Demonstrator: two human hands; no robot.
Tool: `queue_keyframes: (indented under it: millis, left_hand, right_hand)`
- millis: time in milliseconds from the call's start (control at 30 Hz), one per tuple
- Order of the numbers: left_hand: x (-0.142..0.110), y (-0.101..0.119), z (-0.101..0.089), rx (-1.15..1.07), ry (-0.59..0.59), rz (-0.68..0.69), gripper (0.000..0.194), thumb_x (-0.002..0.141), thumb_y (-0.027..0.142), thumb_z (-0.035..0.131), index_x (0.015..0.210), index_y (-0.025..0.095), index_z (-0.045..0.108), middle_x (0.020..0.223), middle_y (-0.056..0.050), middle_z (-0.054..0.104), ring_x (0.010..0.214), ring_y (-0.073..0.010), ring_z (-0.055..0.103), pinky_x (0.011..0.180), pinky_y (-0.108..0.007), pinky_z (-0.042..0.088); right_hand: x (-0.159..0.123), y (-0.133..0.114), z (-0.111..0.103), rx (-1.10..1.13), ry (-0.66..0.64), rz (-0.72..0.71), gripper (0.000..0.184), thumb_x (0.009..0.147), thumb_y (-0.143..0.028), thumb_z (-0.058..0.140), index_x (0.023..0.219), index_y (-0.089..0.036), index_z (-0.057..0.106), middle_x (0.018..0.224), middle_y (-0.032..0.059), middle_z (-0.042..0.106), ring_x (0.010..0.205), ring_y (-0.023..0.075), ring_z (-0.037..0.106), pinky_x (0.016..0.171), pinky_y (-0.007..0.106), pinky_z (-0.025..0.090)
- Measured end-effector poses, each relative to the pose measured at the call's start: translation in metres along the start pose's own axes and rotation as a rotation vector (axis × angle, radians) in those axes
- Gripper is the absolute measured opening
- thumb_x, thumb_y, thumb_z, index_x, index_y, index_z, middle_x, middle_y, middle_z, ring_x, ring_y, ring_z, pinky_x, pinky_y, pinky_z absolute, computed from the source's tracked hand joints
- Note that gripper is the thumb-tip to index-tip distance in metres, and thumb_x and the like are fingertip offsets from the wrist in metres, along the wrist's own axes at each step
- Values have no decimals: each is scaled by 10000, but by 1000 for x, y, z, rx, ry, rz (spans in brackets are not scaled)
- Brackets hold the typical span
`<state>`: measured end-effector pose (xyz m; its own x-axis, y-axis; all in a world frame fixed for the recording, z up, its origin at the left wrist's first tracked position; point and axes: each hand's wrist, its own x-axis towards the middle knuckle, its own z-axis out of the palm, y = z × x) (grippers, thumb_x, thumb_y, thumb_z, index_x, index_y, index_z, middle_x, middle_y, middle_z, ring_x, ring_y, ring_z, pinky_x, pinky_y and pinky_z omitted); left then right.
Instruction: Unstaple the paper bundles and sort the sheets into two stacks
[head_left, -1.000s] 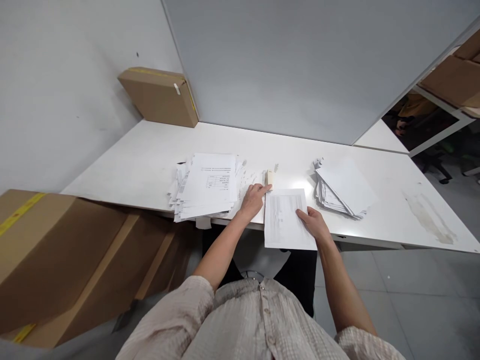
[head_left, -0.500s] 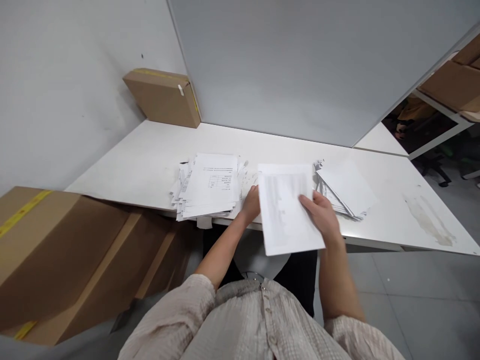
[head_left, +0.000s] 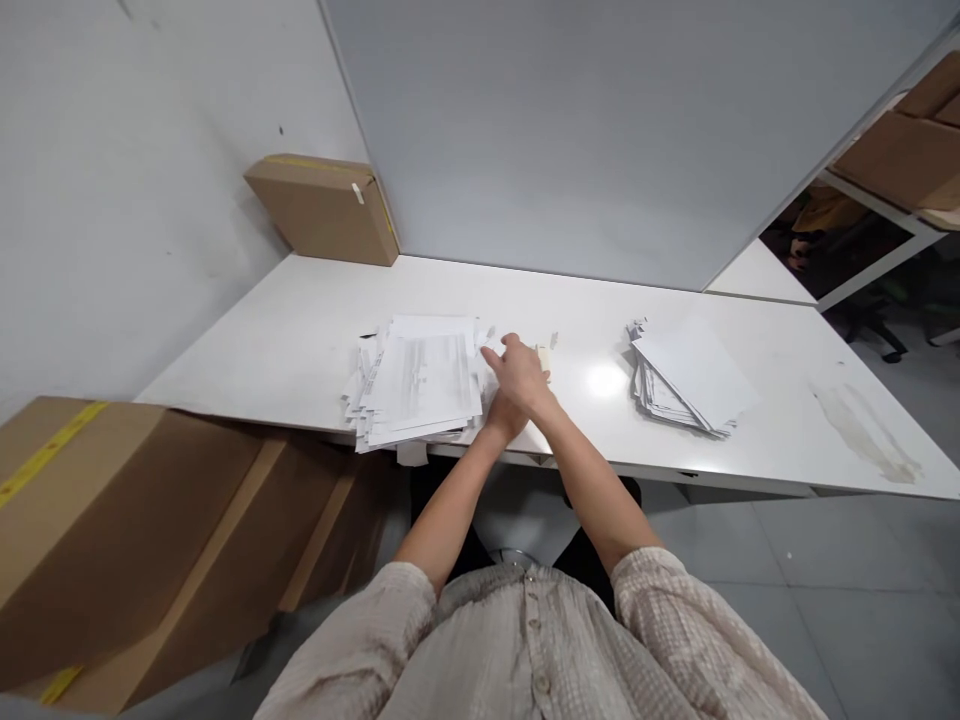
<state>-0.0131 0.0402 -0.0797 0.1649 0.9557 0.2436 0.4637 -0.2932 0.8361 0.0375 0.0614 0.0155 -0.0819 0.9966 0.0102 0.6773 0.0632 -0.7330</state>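
Observation:
My right hand [head_left: 523, 376] is just off the right edge of the left paper stack [head_left: 375, 425]. Its thumb and a finger are spread apart, with no sheet between them. Beneath it is my left hand [head_left: 508, 416], resting by the table's front edge; its fingers are mostly hidden. A printed sheet [head_left: 431, 375] with a grey table-like print lies on top of that stack, whose edges are uneven. Beside my hands a small pale yellow piece [head_left: 544, 357] shows, too small to name.
A second paper stack [head_left: 694, 375] lies fanned to the right on the white table [head_left: 585, 300]. A cardboard box [head_left: 330, 215] stands in the back left corner against the panel [head_left: 540, 130]. Large cardboard boxes [head_left: 112, 520] crowd the left front.
The sheet that my right hand held over the middle now lies on the left stack. My right hand has let go and moved left, crossing over my left hand.

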Motion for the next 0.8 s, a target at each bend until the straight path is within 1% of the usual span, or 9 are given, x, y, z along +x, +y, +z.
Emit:
queue_keyframes:
  millis: [100, 233, 300, 333, 400, 467, 533, 667, 800]
  left_hand:
    - [-1, -2, 0, 245, -52, 98, 489, 821, 27, 378, 1252, 195, 539, 1068, -109, 570, 1010, -248, 470, 911, -415, 392]
    - [-5, -2, 0, 445, -39, 187, 643, 781, -40, 307, 1331, 252, 463, 1023, -81, 555, 910, -207, 453, 858, -349, 418]
    - [-5, -2, 0, 464, -25, 193, 635, 781, -38, 309, 1325, 245, 475, 1016, -79, 550, 897, -205, 448, 850, -335, 419]
    - [-5, -2, 0, 468, -21, 193, 632, 783, -36, 311, 1323, 245, 478, 1014, -78, 549, 895, -206, 446, 846, -331, 419]
    - [-5, -1, 0, 471, -18, 190, 626, 787, -32, 315, 1324, 245, 477, 1013, -78, 550, 896, -207, 444, 842, -326, 419]
    - [-5, -2, 0, 470, -18, 189, 618, 791, -28, 320, 1326, 242, 476, 1012, -79, 553, 899, -208, 443, 846, -324, 418]
    - [-5, -2, 0, 466, -19, 187, 614, 792, -26, 320, 1323, 238, 478, 1014, -83, 555, 905, -210, 446, 851, -326, 417]
    - [-5, -3, 1, 469, -18, 194, 600, 806, -10, 310, 1328, 237, 473, 1019, -88, 558, 910, -213, 448, 849, -333, 419]
    - [-6, -2, 1, 471, -19, 195, 600, 807, -2, 314, 1332, 243, 467, 1019, -83, 562, 910, -211, 446, 848, -336, 422]
  right_hand:
    - [-14, 43, -52, -113, 121, 6, 306, 861, -426, 469, 1010, -183, 581, 891, 85, 647, 832, 210, 579, 777, 322, 410]
    - [-26, 123, -129, -449, 476, 181, 322, 857, -367, 463, 1049, -146, 597, 1088, 171, 602, 1010, 277, 514, 827, 376, 382]
    - [-30, 159, -157, -609, 480, 259, 441, 830, -391, 509, 1181, -125, 539, 1246, 204, 525, 1134, 323, 435, 852, 416, 366]
    - [-31, 174, -167, -668, 430, 303, 504, 813, -413, 533, 1225, -122, 510, 1286, 210, 498, 1159, 337, 414, 848, 423, 366]
    - [-33, 195, -180, -732, 263, 361, 532, 805, -441, 537, 1232, -126, 510, 1268, 207, 516, 1123, 334, 454, 808, 401, 383]
    - [-35, 207, -187, -751, 116, 348, 423, 850, -417, 462, 1134, -130, 587, 1158, 193, 590, 1010, 296, 535, 752, 356, 391]
    - [-37, 211, -190, -768, 63, 291, 380, 897, -335, 357, 1027, -129, 648, 1040, 184, 641, 902, 258, 582, 706, 328, 383]
    - [-37, 210, -191, -799, 170, 337, 381, 878, -230, 347, 1013, -132, 689, 911, 175, 680, 808, 250, 607, 651, 320, 368]
    - [-35, 210, -185, -760, 282, 405, 338, 845, -307, 442, 980, -159, 714, 880, 152, 693, 812, 256, 610, 644, 315, 379]
